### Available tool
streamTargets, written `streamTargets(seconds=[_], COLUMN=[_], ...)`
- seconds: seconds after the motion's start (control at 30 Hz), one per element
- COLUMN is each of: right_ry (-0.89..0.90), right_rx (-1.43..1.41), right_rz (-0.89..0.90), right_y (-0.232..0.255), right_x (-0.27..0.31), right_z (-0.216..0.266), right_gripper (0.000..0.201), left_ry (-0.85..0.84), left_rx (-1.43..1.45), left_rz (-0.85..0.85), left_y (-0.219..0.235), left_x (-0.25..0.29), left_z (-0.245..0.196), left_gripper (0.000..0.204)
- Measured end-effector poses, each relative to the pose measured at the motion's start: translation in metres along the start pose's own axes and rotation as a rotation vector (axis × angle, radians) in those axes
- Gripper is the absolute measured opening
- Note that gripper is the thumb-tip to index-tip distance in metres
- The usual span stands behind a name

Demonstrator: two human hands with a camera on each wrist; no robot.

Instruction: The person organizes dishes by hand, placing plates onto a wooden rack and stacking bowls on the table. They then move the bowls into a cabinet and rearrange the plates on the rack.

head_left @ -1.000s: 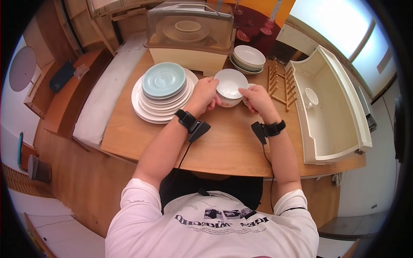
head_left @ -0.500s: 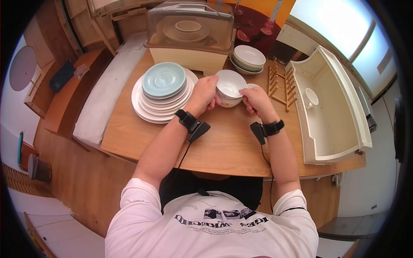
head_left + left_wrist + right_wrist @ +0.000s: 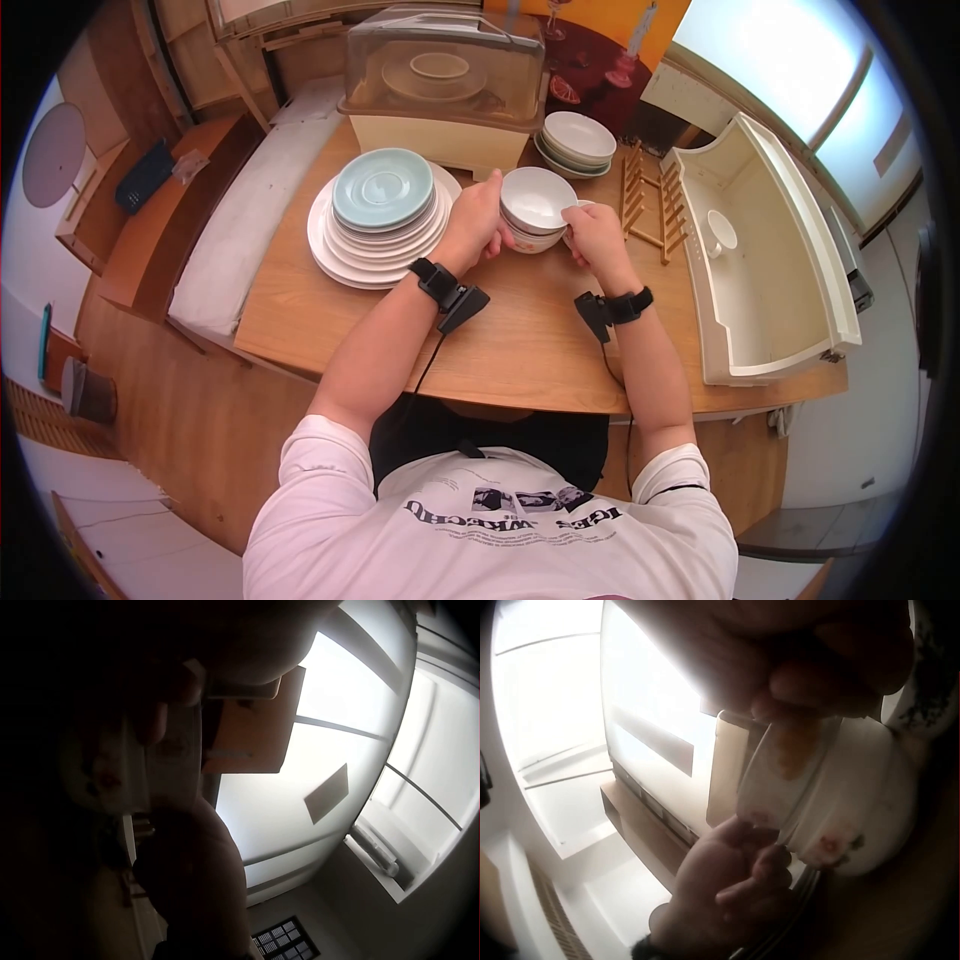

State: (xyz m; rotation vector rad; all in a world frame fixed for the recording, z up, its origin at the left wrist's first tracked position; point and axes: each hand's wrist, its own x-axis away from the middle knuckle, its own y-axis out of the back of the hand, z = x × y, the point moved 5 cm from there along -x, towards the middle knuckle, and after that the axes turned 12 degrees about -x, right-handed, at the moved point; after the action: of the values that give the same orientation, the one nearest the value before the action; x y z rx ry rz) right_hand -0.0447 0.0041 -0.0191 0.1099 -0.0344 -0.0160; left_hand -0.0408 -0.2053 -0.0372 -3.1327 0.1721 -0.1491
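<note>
In the head view, a white bowl (image 3: 537, 199) sits on top of a short stack near the table's middle. My left hand (image 3: 474, 222) grips its left side, thumb up along the rim and fingers curled beneath. At the opposite side my right hand (image 3: 597, 236) pinches the same rim. The right wrist view shows flowers on the outside of this upper bowl (image 3: 759, 784) and on the lower bowl (image 3: 862, 817), the two lying close together. A white cup (image 3: 584, 204) is partly hidden behind my right hand.
Left stands a stack of plates, a pale blue plate (image 3: 384, 188) on top. Behind are a lidded dish box (image 3: 440, 135) and stacked bowls (image 3: 579, 138). A wooden rack (image 3: 655, 210) stands right, beside a cream bin (image 3: 745, 330) holding a white cup (image 3: 719, 231).
Both hands have stayed at the upper bowl's rim. My right hand and wrist have shifted slightly left and nearer to me. The head view has tilted a little.
</note>
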Motion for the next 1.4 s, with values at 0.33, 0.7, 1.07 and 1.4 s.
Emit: streamTargets(seconds=[0.33,0.7,1.07,1.4], right_ry=[0.097,0.133,0.168,0.166], right_rx=[-0.328,-0.349,-0.313,-0.156], right_rz=[-0.116,-0.169,-0.183,-0.172], right_y=[0.037,0.052,0.075,0.064], right_x=[0.0,-0.001,0.005,0.01], right_z=[0.026,0.021,0.031,0.028], right_gripper=[0.033,0.033,0.035,0.036], left_ry=[-0.113,-0.42,-0.004,0.014], left_rx=[-0.25,-0.322,0.477,0.484], left_rz=[-0.012,-0.24,-0.024,-0.052], left_y=[0.0,0.009,0.016,0.023], left_x=[0.007,0.008,0.011,0.005], left_z=[-0.01,-0.025,-0.025,-0.018], left_gripper=[0.043,0.032,0.022,0.02])
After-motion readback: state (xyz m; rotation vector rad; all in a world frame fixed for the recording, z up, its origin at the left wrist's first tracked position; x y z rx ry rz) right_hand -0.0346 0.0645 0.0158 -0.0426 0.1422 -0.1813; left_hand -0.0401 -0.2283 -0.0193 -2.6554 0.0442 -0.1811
